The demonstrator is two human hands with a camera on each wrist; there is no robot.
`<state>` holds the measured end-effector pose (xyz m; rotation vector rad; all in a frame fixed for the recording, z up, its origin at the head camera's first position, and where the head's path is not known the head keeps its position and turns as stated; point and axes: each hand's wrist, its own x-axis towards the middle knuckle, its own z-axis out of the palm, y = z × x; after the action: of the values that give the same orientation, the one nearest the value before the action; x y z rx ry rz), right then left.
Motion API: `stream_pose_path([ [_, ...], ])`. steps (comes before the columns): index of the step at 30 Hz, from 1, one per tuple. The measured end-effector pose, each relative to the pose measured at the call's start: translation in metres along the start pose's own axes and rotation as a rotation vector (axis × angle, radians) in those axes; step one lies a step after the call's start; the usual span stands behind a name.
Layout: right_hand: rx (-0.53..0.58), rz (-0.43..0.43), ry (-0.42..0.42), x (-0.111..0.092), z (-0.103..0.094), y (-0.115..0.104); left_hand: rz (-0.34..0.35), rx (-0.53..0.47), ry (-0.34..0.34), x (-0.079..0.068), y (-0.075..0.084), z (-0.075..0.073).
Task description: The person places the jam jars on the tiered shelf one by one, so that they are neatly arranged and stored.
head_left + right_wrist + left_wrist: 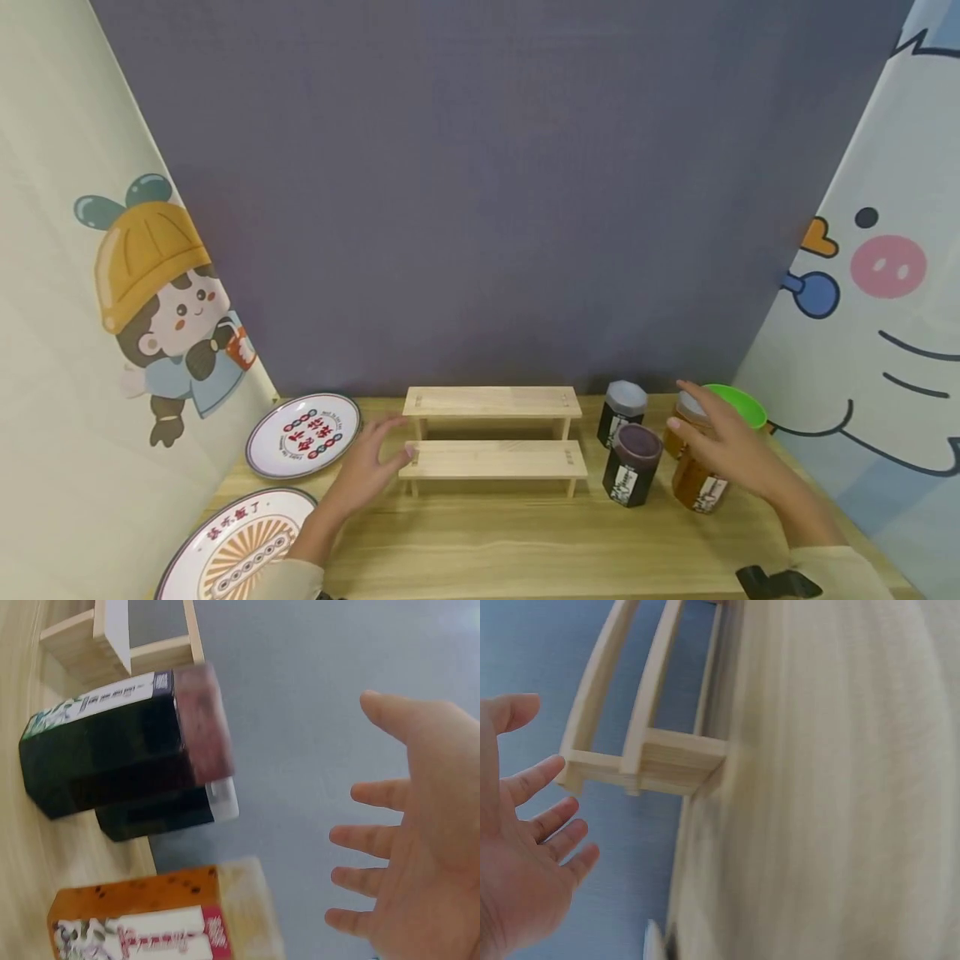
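The left hand [367, 471] hangs open with spread fingers, holding nothing, just beside the left end of the two-step wooden rack [492, 433] that stands near the table's [525, 550] back edge. The right hand [723, 450] is likewise open and empty, fingers spread over the amber jars [697, 487] toward the back right corner, beside the purple-lidded dark jar [632, 465] and the grey-lidded dark jar [621, 410]. Two printed plates [303, 433] lie by the left edge, a green bowl [738, 406] behind the right hand.

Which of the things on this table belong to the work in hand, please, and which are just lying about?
In hand:
two-tier wooden shelf rack
dark jar with purple lid
dark jar with grey lid
two amber jars

Lying about:
two printed round plates
green bowl
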<state>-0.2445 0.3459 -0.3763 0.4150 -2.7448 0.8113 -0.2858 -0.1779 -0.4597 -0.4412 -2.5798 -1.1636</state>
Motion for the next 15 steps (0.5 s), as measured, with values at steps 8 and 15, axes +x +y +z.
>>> stream_pose_path([
  [8,0.009,0.079,0.001,-0.016,-0.003,0.02,-0.093,-0.153,0.008,-0.001,-0.011,0.018],
  [15,0.011,0.078,0.053,-0.029,-0.002,0.042,-0.26,-0.344,0.027,-0.003,-0.017,0.032],
])
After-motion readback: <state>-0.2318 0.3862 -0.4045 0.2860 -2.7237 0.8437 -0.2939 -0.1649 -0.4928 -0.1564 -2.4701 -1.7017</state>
